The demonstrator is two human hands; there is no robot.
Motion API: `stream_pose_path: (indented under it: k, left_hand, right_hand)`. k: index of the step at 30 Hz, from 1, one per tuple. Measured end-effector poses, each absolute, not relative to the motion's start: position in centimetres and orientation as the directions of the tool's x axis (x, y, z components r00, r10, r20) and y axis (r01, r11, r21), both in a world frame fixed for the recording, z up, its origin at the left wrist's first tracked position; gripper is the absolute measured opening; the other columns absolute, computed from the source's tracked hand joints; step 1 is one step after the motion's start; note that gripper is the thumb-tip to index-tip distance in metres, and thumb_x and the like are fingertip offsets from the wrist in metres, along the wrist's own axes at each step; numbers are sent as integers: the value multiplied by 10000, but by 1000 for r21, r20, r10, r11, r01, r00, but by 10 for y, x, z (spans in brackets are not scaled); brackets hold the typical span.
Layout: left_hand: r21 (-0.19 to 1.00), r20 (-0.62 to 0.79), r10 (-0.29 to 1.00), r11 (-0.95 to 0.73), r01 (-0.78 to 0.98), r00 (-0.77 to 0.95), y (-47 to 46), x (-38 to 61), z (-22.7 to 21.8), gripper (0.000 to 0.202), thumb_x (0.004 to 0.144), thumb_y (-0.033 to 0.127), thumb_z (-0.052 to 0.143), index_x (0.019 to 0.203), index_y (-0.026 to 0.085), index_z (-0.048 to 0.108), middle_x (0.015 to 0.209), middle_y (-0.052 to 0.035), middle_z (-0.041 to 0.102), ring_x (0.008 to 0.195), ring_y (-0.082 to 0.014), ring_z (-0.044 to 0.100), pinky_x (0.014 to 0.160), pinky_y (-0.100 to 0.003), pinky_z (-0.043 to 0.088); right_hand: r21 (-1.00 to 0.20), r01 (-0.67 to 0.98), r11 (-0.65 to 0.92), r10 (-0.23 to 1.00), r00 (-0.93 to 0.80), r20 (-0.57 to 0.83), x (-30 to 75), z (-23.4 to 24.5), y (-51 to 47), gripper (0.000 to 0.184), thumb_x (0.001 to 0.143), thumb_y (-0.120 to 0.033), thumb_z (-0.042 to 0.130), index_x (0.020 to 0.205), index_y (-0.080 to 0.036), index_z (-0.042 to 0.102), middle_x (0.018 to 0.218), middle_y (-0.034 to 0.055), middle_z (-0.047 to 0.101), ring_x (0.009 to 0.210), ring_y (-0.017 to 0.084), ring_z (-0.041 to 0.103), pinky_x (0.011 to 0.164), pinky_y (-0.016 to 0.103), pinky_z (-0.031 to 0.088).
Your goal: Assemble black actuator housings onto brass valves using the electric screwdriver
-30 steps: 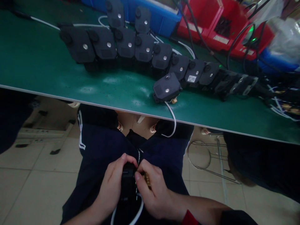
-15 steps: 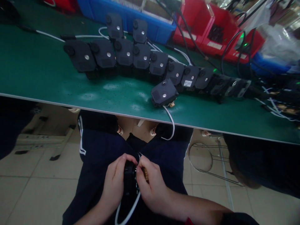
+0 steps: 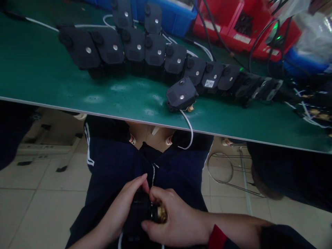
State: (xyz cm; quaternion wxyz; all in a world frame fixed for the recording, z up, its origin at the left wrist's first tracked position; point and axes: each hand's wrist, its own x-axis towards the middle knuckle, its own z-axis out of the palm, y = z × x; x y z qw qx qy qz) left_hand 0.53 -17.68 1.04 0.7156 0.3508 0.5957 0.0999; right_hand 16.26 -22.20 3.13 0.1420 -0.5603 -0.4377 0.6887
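Slid lower on my feed: black box over the lap, left hand curled round it. My right hand has thumb and forefinger spread wider around the brass fitting; can't tell if it's gripping.

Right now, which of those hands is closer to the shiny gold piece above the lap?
Right. The right hand curls close about the gold piece, finger and thumb on either side. The left hand is farther, across the black box.
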Motion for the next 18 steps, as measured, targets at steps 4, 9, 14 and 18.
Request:
stream_pose_path:
  k: [4, 9, 14, 18]
  left_hand:
    - [642, -761, 619, 672, 370, 195, -177, 9, 16, 531, 756, 730, 508, 613, 242, 662, 715, -25, 674, 829, -262, 632, 868, -359, 518]
    - [708, -674, 730, 593, 384, 117, -176, 16, 23, 471, 738, 686, 542, 613, 257, 693, 767, -39, 717, 870, -273, 653, 926, -342, 519]
    - [777, -588, 797, 509, 370, 140, -168, 22, 23, 438, 807, 601, 492, 559, 253, 584, 633, -8, 611, 693, -220, 586, 805, -318, 513]
    - [771, -631, 741, 567, 291, 230, -161, 25, 13, 467, 819, 620, 517, 567, 232, 578, 588, 1, 573, 625, -195, 548, 685, -302, 477]
  right_hand:
    - [-852, 269, -450, 780, -347, -522, 160, 31, -230, 239, 777, -358, 671, 822, -202, 495, 671, -22, 534, 543, 99, 467, 477, 199, 334]
    - [-913, 225, -342, 881, -260, -394, 158, 25, -231, 226, 949, -354, 499, 790, -197, 465, 632, -27, 458, 545, 95, 420, 503, 217, 299]
    - [-946, 174, -274, 935, -183, -304, 158, 9, -223, 289, 1015, -283, 354, 753, -191, 435, 638, -27, 433, 552, 89, 384, 542, 228, 296]
    - [-935, 161, -315, 925, -166, -341, 159, 1, -218, 280, 999, -301, 370, 755, -188, 449, 639, -25, 444, 551, 89, 385, 536, 226, 289]
